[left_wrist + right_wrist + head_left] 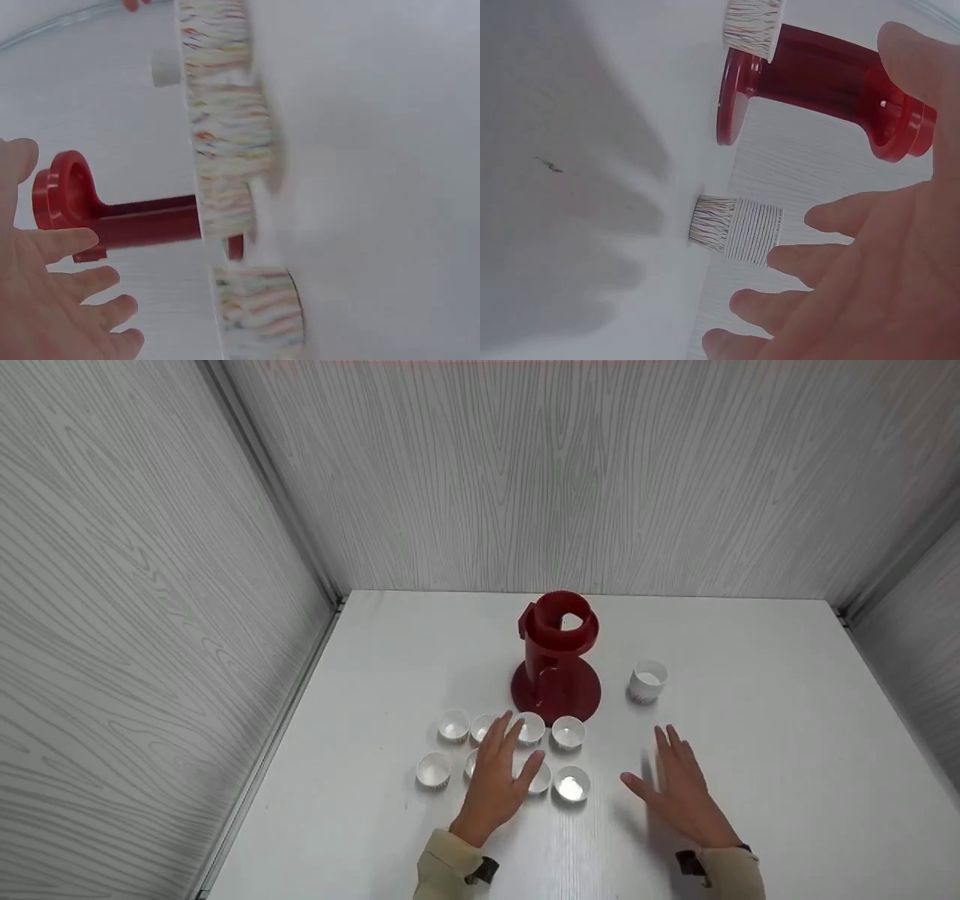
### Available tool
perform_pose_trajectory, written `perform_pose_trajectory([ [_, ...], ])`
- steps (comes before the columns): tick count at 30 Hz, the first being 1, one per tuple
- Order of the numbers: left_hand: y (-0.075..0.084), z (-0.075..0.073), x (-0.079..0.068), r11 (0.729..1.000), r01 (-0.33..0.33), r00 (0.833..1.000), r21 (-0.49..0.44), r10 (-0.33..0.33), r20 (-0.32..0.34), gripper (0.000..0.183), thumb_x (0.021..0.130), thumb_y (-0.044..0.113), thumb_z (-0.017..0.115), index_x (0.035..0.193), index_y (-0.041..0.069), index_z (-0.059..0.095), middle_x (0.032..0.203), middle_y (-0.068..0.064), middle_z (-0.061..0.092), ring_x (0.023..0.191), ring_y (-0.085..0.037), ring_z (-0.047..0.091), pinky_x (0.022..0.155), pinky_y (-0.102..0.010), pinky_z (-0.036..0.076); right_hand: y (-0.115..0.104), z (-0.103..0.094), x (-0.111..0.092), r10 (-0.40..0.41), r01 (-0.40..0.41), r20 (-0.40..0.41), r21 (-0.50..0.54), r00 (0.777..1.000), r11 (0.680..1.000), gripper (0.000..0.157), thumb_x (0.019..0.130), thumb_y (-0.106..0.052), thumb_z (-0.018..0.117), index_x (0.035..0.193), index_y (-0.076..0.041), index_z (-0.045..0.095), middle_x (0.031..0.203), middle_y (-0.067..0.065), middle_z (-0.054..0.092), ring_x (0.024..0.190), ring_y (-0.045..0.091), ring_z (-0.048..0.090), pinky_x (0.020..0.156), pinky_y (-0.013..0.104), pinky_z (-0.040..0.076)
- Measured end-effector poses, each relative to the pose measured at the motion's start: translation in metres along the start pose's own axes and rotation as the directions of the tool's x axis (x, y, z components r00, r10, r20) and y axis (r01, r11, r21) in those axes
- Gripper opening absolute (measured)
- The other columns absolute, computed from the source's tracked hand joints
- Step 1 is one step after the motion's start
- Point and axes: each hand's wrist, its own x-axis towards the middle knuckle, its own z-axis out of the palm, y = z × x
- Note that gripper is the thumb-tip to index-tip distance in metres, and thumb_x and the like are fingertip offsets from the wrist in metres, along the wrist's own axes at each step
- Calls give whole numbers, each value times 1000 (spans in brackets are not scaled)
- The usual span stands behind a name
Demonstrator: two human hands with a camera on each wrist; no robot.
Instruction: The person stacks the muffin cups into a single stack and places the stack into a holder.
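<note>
Fingers spread, my left hand (495,784) is above two rows of small white cups (433,770), partly hiding some of them. In the left wrist view the cups (232,135) show coloured streaks on their sides, and the hand holds none. My right hand (681,791), fingers extended and holding nothing, is to the right of the rows. Beyond it stands a white cup stack (648,681), whose ribbed upper part and streaked lower part show in the right wrist view. Behind the rows rises a red stand (559,690) with a round base and an open ring on top.
A white tabletop (750,697) carries everything. Grey wood-grain panels enclose it: a back wall (555,472), a left wall (112,585) and a right wall (915,622).
</note>
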Motion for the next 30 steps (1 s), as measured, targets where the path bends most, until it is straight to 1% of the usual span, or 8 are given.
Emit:
perform_pose_trajectory([
  [2, 8, 4, 11, 991, 11, 999, -135, -6, 41, 66, 106, 48, 51, 156, 6, 43, 165, -12, 38, 154, -34, 36, 125, -56, 33, 4, -7, 6, 4, -3, -9, 73, 1000, 997, 104, 98, -58, 63, 165, -1, 7, 172, 29, 2, 157, 56, 3, 122, 75, 11],
  [4, 15, 7, 22, 970, 40, 996, -239, -19, 90, 65, 107, 47, 52, 156, 7, 42, 164, -11, 41, 153, -31, 39, 125, -51, 35, 8, -14, 12, 19, -16, -22, 132, 1000, 991, 106, 97, -58, 65, 166, -3, 6, 172, 28, 4, 158, 53, 6, 123, 73, 13],
  [6, 21, 12, 33, 951, 67, 991, -303, -30, 127, 64, 106, 46, 52, 156, 8, 42, 162, -12, 44, 152, -30, 42, 125, -49, 36, 13, -20, 19, 33, -25, -40, 183, 999, 983, 106, 96, -59, 65, 166, -4, 7, 172, 28, 8, 158, 51, 11, 124, 70, 17],
  [8, 25, 18, 43, 939, 89, 987, -333, -38, 155, 64, 106, 46, 53, 157, 8, 42, 162, -11, 45, 151, -29, 43, 124, -48, 37, 17, -24, 26, 51, -36, -57, 232, 997, 972, 105, 95, -59, 66, 166, -6, 8, 171, 27, 12, 157, 50, 17, 125, 66, 22],
  [13, 42, 34, 64, 931, 141, 973, -336, -68, 219, 65, 105, 50, 54, 158, 14, 41, 161, -6, 46, 148, -25, 46, 122, -44, 40, 31, -29, 46, 77, -28, -128, 346, 989, 938, 96, 97, -49, 69, 165, -5, 17, 169, 25, 23, 154, 47, 30, 125, 56, 31],
  [19, 63, 55, 84, 928, 226, 950, -295, -143, 276, 65, 103, 51, 57, 159, 24, 39, 161, 1, 46, 149, -19, 45, 122, -41, 41, 42, -30, 68, 94, -6, -186, 428, 978, 904, 88, 98, -34, 72, 162, 1, 24, 166, 28, 30, 150, 47, 37, 123, 54, 36],
  [24, 72, 72, 104, 927, 217, 951, -306, -131, 279, 65, 103, 43, 61, 159, 20, 39, 160, -3, 48, 148, -21, 48, 120, -38, 43, 47, -31, 85, 112, -18, -173, 467, 979, 884, 91, 97, -29, 74, 163, 1, 20, 167, 27, 27, 152, 46, 35, 125, 53, 34],
  [30, 70, 85, 131, 932, 214, 955, -293, -136, 264, 65, 101, 32, 66, 158, 16, 40, 160, -3, 49, 146, -20, 49, 120, -35, 44, 48, -27, 106, 131, -38, -157, 493, 979, 869, 86, 97, -19, 73, 162, 2, 21, 168, 26, 26, 152, 45, 36, 125, 49, 35],
])
